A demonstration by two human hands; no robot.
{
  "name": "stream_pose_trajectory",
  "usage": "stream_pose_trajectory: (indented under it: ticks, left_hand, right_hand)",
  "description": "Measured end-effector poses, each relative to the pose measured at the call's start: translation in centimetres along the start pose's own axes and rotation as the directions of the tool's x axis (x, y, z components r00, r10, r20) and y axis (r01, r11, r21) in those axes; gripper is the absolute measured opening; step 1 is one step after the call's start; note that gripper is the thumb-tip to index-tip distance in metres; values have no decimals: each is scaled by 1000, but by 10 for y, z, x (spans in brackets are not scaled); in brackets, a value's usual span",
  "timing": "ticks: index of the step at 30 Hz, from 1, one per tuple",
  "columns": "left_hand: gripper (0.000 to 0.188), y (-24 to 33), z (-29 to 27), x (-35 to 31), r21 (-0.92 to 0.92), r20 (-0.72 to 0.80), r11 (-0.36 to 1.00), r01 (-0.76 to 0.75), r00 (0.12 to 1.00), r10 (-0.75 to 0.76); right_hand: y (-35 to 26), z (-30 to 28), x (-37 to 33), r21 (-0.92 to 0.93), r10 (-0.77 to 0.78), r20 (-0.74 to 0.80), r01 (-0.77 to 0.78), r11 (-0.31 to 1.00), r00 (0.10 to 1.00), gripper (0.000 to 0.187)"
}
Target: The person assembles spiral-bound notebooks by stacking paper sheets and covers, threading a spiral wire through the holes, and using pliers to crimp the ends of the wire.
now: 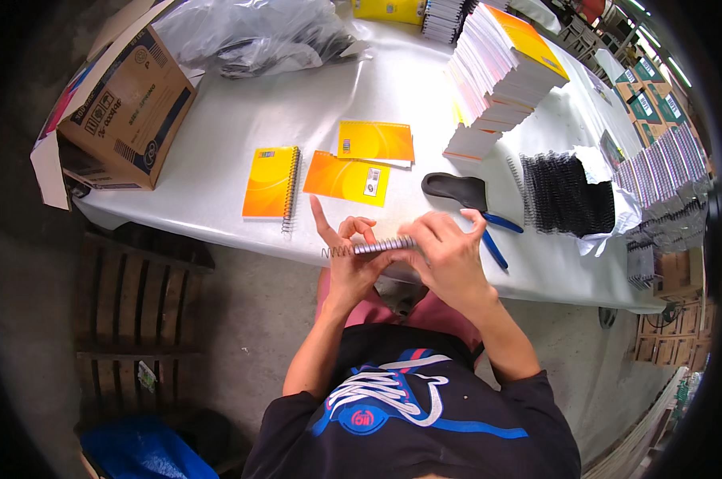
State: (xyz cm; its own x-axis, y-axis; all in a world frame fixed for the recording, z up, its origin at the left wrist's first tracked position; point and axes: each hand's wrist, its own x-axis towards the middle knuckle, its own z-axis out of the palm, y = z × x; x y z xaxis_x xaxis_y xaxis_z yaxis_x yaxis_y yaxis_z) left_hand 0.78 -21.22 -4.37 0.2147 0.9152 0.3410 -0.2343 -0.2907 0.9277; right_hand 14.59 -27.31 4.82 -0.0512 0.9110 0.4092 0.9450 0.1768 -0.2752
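Just in front of the table's near edge, both my hands hold a small spiral notebook (383, 245), seen edge-on. Its wire coil (337, 252) sticks out past the left end of the binding. My left hand (353, 259) grips that end from below, with the index finger pointing up. My right hand (449, 251) pinches the right end; its fingertips cover part of the spine. Beyond them lie a finished-looking yellow and orange spiral notebook (270, 184) and two loose yellow-orange pads or covers, one (337, 177) overlapping the other (377, 140).
Right of my hands are blue-handled pliers (495, 249), a dark curved piece (455, 188) and a pile of black coils (567, 193). A tall stack of unbound notebooks (500, 76) stands behind. A cardboard box (129, 112) and clear plastic bags (253, 36) occupy the far left.
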Motion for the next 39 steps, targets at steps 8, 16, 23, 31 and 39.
stream_pose_trajectory:
  ticks: [8, 16, 23, 31, 39]
  left_hand:
    - [103, 12, 1, 6, 99, -42, 992, 75, 997, -71]
    - [56, 16, -7, 19, 35, 497, 969, 244, 837, -228]
    - [31, 16, -23, 51, -13, 153, 975, 224, 964, -219]
    - [73, -8, 7, 39, 112, -10, 993, -27, 1000, 28]
    - [68, -18, 33, 57, 84, 70, 984, 159, 984, -165]
  right_hand:
    - [29, -15, 21, 249, 29, 360, -125, 960, 933, 32]
    - [129, -7, 39, 104, 141, 483, -217, 971, 864, 53]
    - [141, -2, 39, 181, 61, 467, -163, 970, 882, 45]
    - [82, 9, 37, 923, 221, 231, -285, 259, 948, 24]
    - [89, 55, 37, 893, 151, 424, -385, -232, 893, 23]
